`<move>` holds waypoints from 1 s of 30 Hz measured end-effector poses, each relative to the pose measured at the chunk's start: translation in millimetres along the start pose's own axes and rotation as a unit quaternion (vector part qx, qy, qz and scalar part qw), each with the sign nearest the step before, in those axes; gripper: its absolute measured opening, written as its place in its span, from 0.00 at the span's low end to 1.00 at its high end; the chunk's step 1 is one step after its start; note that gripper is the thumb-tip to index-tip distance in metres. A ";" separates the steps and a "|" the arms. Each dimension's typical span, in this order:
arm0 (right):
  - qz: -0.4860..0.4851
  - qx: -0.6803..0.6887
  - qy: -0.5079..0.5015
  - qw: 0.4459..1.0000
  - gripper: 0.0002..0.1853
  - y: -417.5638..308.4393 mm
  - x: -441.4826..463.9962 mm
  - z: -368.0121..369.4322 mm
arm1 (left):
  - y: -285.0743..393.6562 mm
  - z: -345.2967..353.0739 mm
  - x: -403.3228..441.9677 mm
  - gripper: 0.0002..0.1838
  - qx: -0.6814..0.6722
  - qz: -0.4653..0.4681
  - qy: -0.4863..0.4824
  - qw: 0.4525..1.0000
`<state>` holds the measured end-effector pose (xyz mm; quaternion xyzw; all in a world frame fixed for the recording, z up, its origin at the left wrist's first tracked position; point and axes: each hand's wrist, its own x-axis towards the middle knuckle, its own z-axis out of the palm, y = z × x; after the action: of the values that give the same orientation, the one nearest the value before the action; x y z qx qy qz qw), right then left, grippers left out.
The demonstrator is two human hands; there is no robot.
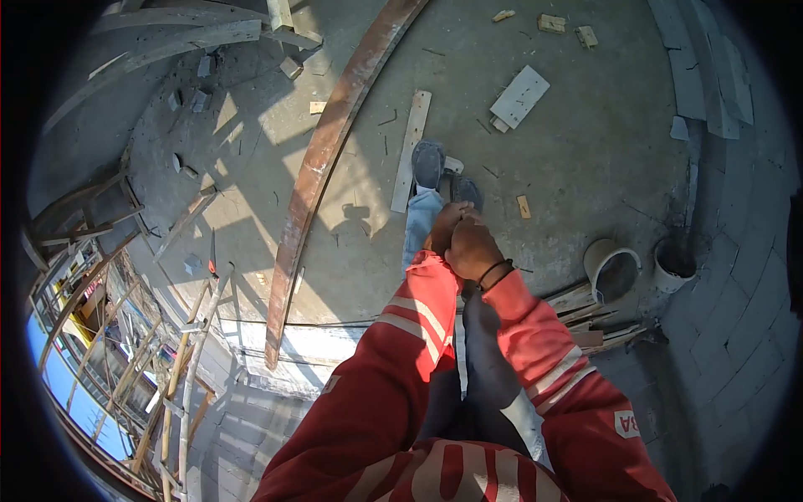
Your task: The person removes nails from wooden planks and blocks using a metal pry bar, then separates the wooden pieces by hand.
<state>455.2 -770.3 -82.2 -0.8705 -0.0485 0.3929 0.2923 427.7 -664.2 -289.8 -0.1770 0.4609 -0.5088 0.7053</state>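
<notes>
My left hand (443,227) and my right hand (474,248) meet in front of my body, above my legs. Both are closed, with fingers curled against each other. Whatever lies between them, if anything, is hidden. A black band (496,272) circles my right wrist. Just beyond the hands show my grey shoes (428,164), one beside a pale wooden plank (411,152) lying on the concrete floor (569,142).
A long brown beam (322,151) crosses the floor on the left. A white board (519,98) and wood scraps (551,23) lie ahead among scattered nails. Two buckets (611,270) stand at right near stacked wood strips (577,306). Wooden poles (188,376) rise at lower left.
</notes>
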 end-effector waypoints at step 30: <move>0.099 0.158 0.050 0.981 0.27 25.5 -34.2 64.9 | -58.4 29.1 1.0 0.13 0.081 0.189 0.244 0.948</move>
<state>381.8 -771.5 -107.5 -0.8322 0.1155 0.3787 0.3882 419.6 -696.0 -233.4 0.1008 0.6008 -0.4291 0.6669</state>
